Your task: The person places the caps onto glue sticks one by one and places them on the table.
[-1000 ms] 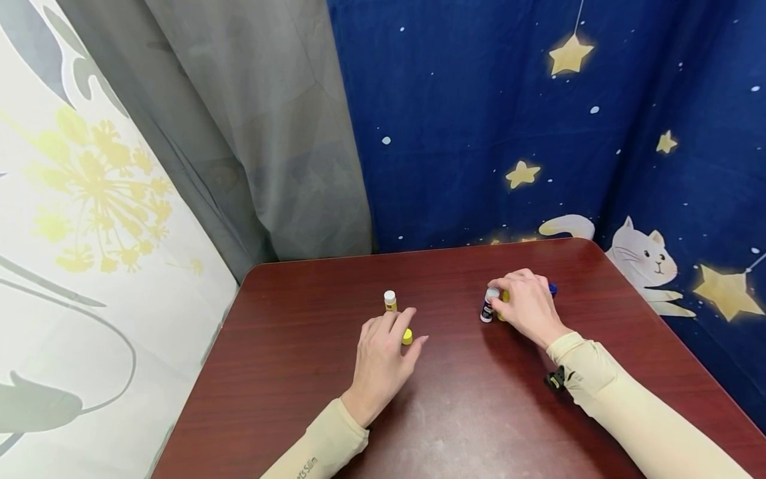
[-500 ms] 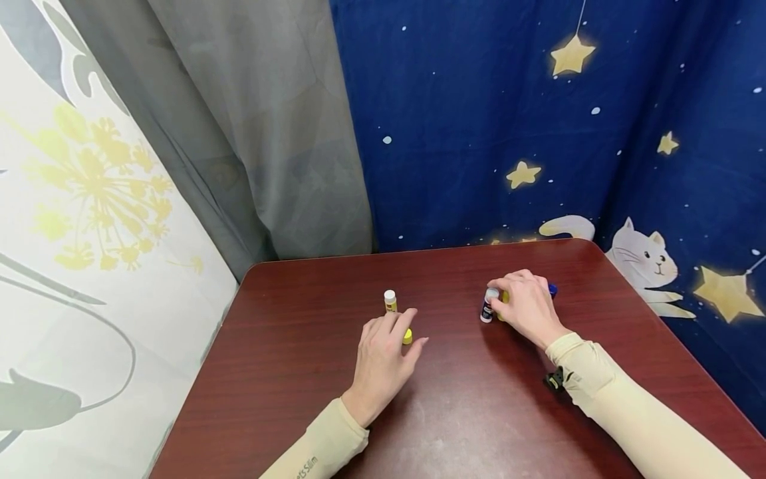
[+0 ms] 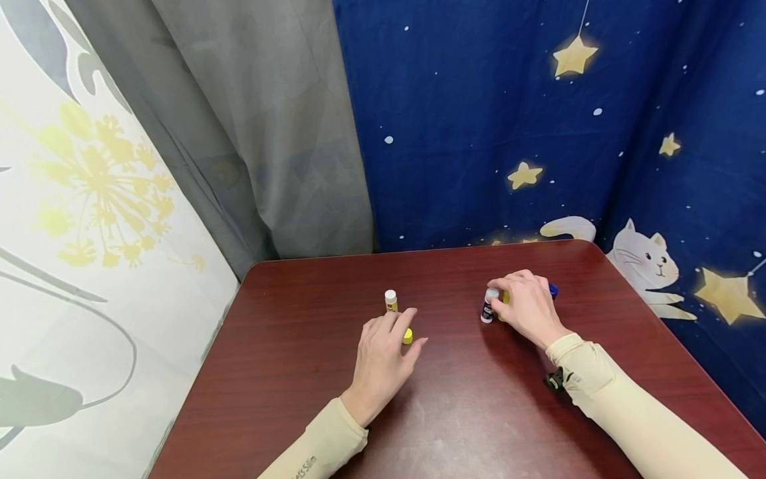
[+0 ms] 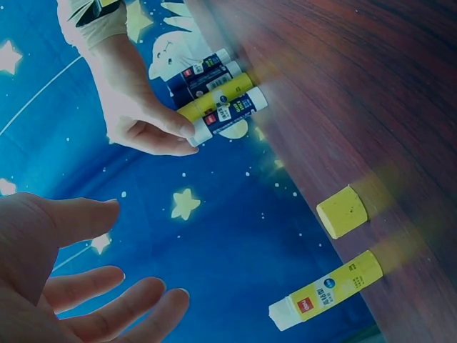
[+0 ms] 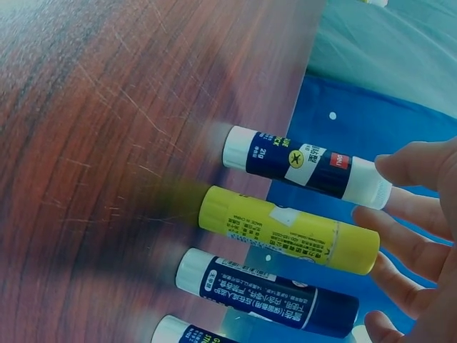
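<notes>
My right hand (image 3: 526,307) pinches the white cap of a navy-and-white glue stick (image 5: 303,166) between thumb and forefinger; the stick stands upright on the table. In a row beside it stand a yellow glue stick (image 5: 285,230), a navy glue stick (image 5: 268,293) and another glue stick (image 5: 182,333), cut off at the frame edge. My left hand (image 3: 380,356) hovers with fingers spread and holds nothing. Near it an uncapped yellow glue stick (image 4: 332,287) with a white top stands upright, next to a separate yellow cap (image 4: 343,212).
The dark red wooden table (image 3: 287,366) reaches to a grey curtain (image 3: 299,166) and a blue star-patterned curtain (image 3: 467,133) at the back. A white patterned curtain (image 3: 90,299) hangs along the left side.
Both hands and the glue sticks keep their places. Only the head view has shifted very slightly.
</notes>
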Demonstrator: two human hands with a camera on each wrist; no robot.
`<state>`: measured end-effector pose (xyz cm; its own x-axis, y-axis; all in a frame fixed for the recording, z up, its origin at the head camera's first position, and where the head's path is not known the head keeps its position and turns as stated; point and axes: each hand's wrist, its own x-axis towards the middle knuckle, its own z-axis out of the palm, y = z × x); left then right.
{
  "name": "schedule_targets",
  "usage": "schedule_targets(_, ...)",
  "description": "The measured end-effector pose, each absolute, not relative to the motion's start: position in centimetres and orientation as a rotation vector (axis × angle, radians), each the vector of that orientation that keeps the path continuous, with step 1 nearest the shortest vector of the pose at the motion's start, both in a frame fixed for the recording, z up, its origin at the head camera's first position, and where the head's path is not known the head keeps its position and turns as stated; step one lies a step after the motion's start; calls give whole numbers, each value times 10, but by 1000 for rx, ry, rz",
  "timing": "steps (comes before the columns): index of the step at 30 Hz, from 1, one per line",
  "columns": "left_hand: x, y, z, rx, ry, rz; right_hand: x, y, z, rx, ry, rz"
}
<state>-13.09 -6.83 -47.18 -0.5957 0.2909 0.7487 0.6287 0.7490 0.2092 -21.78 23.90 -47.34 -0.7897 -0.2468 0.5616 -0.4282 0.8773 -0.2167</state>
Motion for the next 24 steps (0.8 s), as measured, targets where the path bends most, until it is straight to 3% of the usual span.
schedule_targets(24, -133, -68, -469, -672, -2240, -621, -203, 229, -450, 526, -2394, 508)
